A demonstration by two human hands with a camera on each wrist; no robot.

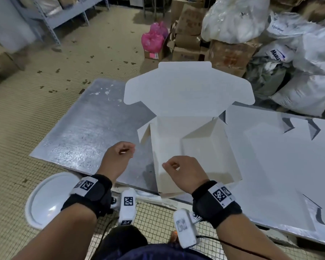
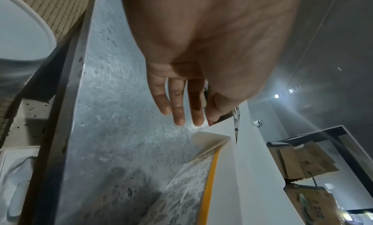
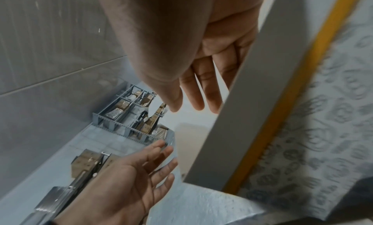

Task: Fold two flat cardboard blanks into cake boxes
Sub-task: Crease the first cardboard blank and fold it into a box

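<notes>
A white cake box stands half folded on the metal sheet, its side walls up and its lid panel raised at the back. A second blank lies flat to its right. My left hand hovers just left of the box's near left corner and holds nothing. My right hand hangs over the near wall, empty too. The left wrist view shows relaxed fingers close to the box's edge. In the right wrist view, loose fingers lie beside the wall.
A round white plastic lid lies on the floor at my left. Cardboard cartons, a pink bag and full white sacks crowd the back right. Metal shelving stands at the back left.
</notes>
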